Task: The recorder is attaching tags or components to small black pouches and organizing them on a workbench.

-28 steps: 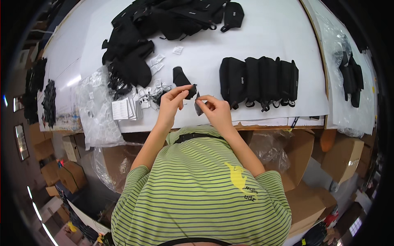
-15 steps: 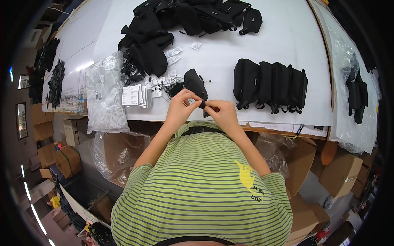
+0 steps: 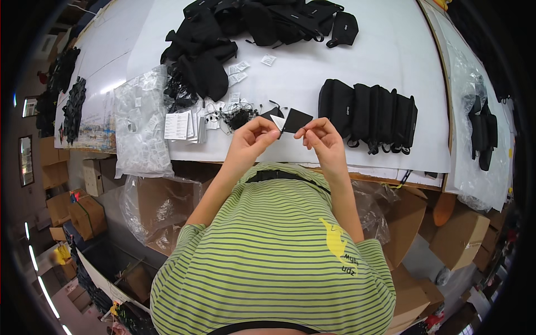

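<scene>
Card (image 3: pixel 298 120), flat, black and square-cornered, is pinched at its lower corner by the left hand (image 3: pixel 254 138) above the smooth white table (image 3: pixel 391 56). Beside it, the right hand (image 3: pixel 326 139) is curled; whether anything is gripped cannot be told. Soft black bags (image 3: pixel 364 114) are lined up rightward.

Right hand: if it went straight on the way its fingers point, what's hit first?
Likely the black card: its lower edge lies right by the right hand's fingertips, contact unclear. Left hand comes after. Depth is hard to judge from one view.
</scene>
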Available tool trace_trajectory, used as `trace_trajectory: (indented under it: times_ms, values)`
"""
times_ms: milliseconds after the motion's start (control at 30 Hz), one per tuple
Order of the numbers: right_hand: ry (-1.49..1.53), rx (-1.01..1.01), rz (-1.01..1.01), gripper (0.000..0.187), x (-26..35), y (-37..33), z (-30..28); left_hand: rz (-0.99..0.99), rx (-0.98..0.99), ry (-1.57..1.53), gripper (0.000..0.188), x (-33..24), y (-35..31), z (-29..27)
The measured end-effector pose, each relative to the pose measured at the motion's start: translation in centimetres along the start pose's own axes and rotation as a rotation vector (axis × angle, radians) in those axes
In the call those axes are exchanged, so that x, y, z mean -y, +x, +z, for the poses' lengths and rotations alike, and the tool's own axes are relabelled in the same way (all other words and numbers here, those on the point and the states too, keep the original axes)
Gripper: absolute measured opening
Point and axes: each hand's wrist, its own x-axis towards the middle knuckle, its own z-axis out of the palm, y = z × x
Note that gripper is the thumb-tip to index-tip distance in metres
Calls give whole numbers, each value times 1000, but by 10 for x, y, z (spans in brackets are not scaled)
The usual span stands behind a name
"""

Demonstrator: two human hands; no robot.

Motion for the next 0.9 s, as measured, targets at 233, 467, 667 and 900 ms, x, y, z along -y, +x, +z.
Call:
trace_trajectory:
  times_ms: [233,467,667,900]
  values:
    - [33,-21,-31,13,-1,-7,14,-19,-5,11,11,4,-3,20]
    - [61,6,-87,12,-5,-5,19,-22,16,28,9,6,-2,26]
    - [-397,11,-262,14,-1,-3,16,-4,11,80,13,12,0,24]
    - [241,248,54,15,10,-8,16,-67,269,-206,28,13,8,13]
